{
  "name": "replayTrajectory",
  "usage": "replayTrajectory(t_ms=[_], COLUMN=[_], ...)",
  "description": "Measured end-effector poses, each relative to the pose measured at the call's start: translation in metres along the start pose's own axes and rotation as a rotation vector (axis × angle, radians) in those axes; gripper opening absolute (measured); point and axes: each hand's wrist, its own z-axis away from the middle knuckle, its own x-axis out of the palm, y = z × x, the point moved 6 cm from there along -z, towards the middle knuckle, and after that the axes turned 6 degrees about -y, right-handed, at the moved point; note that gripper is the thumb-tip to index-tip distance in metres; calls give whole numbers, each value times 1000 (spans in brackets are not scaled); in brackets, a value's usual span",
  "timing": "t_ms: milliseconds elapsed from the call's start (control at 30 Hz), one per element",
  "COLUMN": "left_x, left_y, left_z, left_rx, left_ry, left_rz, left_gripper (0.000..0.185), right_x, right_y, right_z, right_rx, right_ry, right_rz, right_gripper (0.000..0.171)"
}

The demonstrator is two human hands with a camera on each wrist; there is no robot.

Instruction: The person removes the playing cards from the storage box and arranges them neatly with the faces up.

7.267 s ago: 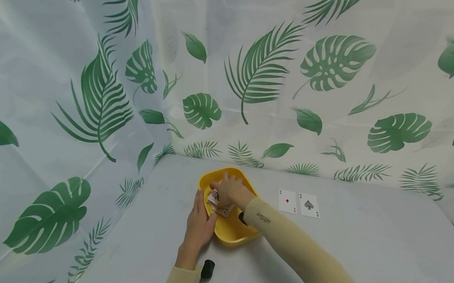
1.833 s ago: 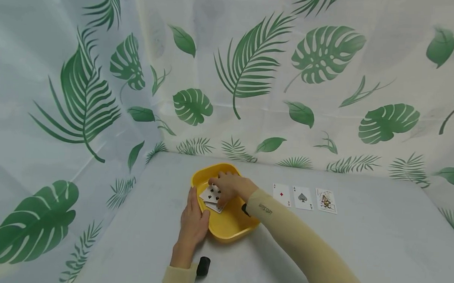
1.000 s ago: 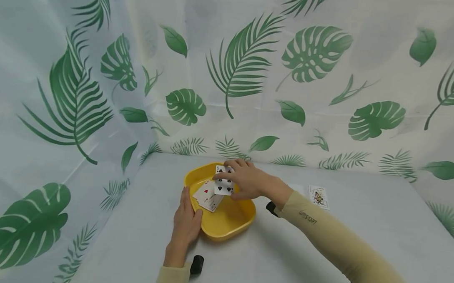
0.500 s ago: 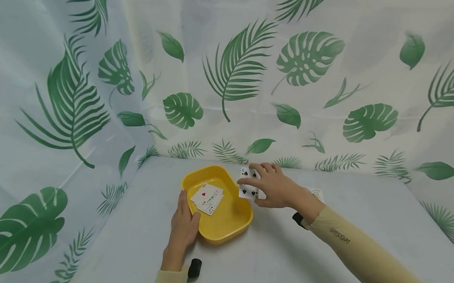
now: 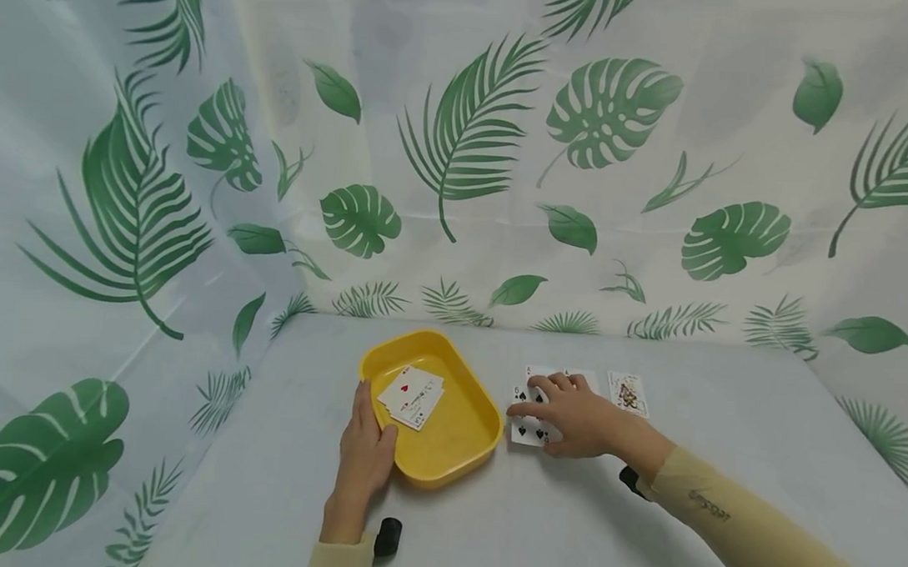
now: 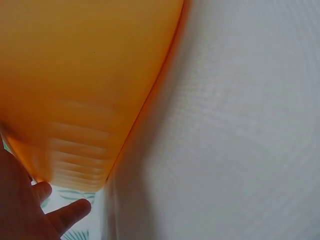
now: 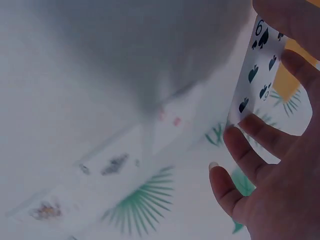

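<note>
Down on the table, the right hand holds the six of spades, thumb on the near edge and fingers curled over its face, the card low over the cloth just right of the yellow tray. The left hand lies with straight fingers along the tray's left rim, thumb hooked over the rim, touching it without gripping anything.

Beyond the right hand's fingertips runs a row of three face-up cards: an ace mostly covered by the fingers, a second card whose face is largely hidden, and a picture card at the far right. Inside the tray, just past the left thumb, lies a small fanned pile of cards; their number cannot be counted. Between the tray's right rim and the held card is only a narrow strip of cloth; right of and nearer than the right hand the table is wide open.

A leaf-print curtain closes the far side and the left.

The right wrist view shows the six pinched from below, and the row as blurred shapes. The left wrist view shows only the tray's outer wall against that hand and bare cloth beside it.
</note>
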Motion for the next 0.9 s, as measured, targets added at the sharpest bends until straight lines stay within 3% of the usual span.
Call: replayTrajectory(t_ms=[200, 500, 900], left_x=[0, -1, 1], left_y=[1, 0, 0], left_z=[1, 0, 0], left_rx=[12, 10, 2], left_ry=[3, 4, -9], left_rz=[25, 17, 16], left_gripper=[80, 79, 79], right_x=[27, 32, 31], right_y=[1, 5, 5], right_z=[5, 10, 12], right_rx=[43, 62, 54], right_ry=[-121, -177, -161], right_rz=[-34, -103, -112], right_gripper=[59, 59, 61])
